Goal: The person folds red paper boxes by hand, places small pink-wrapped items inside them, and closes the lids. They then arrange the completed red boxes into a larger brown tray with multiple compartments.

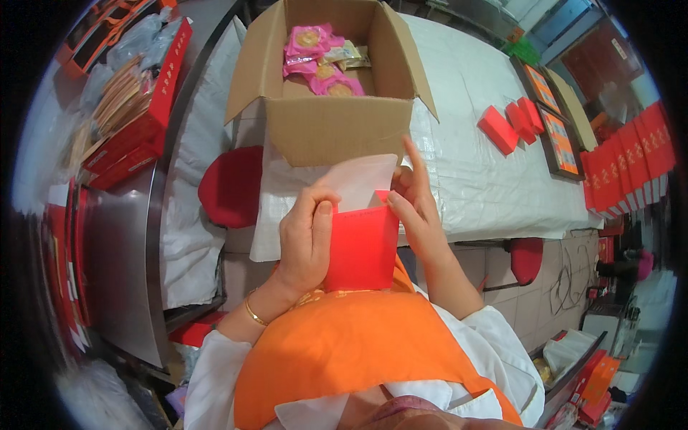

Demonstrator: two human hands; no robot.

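Observation:
A red paperboard box (361,250) is held upright against the front of my orange apron, its top flap (368,174) raised to show a white inner face. My left hand (307,234) grips the box's left side, thumb along the edge. At the upper right corner, my right hand (419,209) pinches a small side flap between thumb and fingers, with the index finger pointing away. Just beyond my hands stands an open cardboard carton (344,126). Inside it lie several pink-wrapped round pastries (309,40) and some pale-wrapped packets (344,52). The inside of the red box is hidden.
White sheeting (467,183) covers the table. Small red boxes (498,130) lie on its right, beside framed trays (559,141) and a row of red bags (626,156). Red stools (232,185) sit at the near side. A metal-edged counter (121,258) runs along the left.

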